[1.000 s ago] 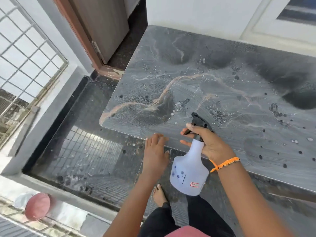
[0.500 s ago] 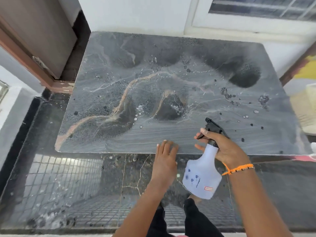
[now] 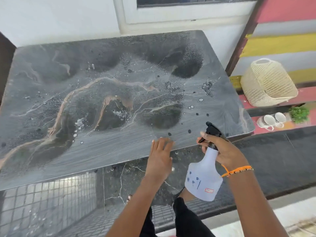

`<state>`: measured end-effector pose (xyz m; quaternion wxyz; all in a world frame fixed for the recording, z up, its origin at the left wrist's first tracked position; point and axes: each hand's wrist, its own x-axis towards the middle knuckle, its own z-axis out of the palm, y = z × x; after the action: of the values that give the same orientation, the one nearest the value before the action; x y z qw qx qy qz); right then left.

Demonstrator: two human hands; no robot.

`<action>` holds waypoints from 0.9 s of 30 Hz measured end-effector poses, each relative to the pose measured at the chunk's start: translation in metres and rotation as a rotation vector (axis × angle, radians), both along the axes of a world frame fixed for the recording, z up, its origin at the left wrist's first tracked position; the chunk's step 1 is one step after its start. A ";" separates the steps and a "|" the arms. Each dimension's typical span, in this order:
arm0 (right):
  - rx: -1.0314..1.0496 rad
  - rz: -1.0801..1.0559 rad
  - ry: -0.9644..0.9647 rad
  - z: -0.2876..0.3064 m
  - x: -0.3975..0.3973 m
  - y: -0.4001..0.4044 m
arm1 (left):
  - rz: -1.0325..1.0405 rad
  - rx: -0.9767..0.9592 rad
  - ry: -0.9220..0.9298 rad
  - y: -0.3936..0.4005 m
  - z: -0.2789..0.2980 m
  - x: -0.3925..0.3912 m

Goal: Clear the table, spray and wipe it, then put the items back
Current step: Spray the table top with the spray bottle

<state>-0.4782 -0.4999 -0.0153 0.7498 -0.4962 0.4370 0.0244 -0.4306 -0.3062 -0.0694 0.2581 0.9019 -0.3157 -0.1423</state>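
The dark marble table (image 3: 106,151) fills the middle of the view, bare of items and speckled with spray droplets and wet patches. My right hand (image 3: 224,151) grips the neck of a white spray bottle (image 3: 203,178) with a black trigger head, held at the table's near right edge, nozzle pointing over the top. My left hand (image 3: 159,158) rests flat with fingers together on the near edge of the table, just left of the bottle, holding nothing.
On the striped steps to the right stand a cream woven basket (image 3: 268,82), white cups (image 3: 273,121) and a small green plant (image 3: 299,113). A white wall and window frame (image 3: 171,19) back the table. Glossy dark floor tiles (image 3: 68,202) lie below.
The view has swung to the right, bringing the basket, cups and plant into sight. Both hands keep their places at the table's near edge, with the bottle still in my right hand.
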 end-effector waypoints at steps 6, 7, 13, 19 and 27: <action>-0.129 -0.076 0.132 -0.001 -0.011 -0.081 | -0.014 -0.012 0.058 -0.093 0.004 -0.012; -0.118 -0.054 0.148 -0.003 -0.013 -0.092 | -0.010 -0.017 0.067 -0.108 0.005 -0.014; -0.171 0.041 0.018 0.015 -0.046 -0.148 | 0.028 0.008 0.144 -0.172 0.008 -0.020; -0.230 -0.047 -0.149 0.054 -0.044 -0.204 | -0.035 -0.118 0.253 -0.249 0.025 -0.006; -0.708 -0.364 -0.206 0.072 -0.016 -0.301 | -0.213 -0.241 0.313 -0.369 0.050 0.025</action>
<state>-0.4943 -0.8010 0.0570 0.5645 -0.6380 0.4217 -0.3105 -0.4055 -0.6753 -0.0196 0.3933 0.7931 -0.3800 -0.2683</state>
